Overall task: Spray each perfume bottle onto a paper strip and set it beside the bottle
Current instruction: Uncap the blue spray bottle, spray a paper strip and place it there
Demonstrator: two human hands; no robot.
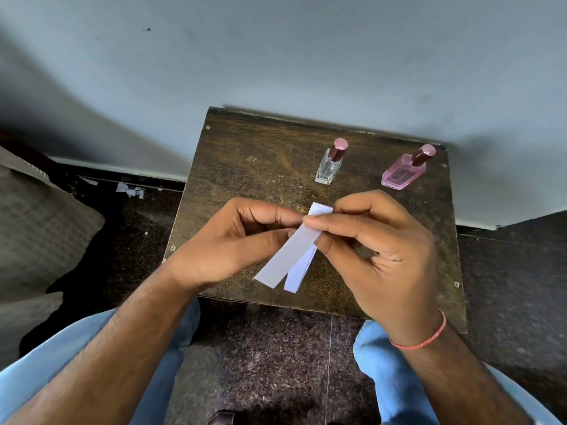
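White paper strip, pinched, slanting lower-left

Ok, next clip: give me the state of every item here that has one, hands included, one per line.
Clear perfume bottle: upright on the table, cap on.
Pink perfume bottle: upright on the table, cap on.
Paper strips: held above the table, one fanned away from the rest.
Left hand: pinches the strips.
Right hand: pinches the strips near their top end.
Paper scraps: scattered on the floor.
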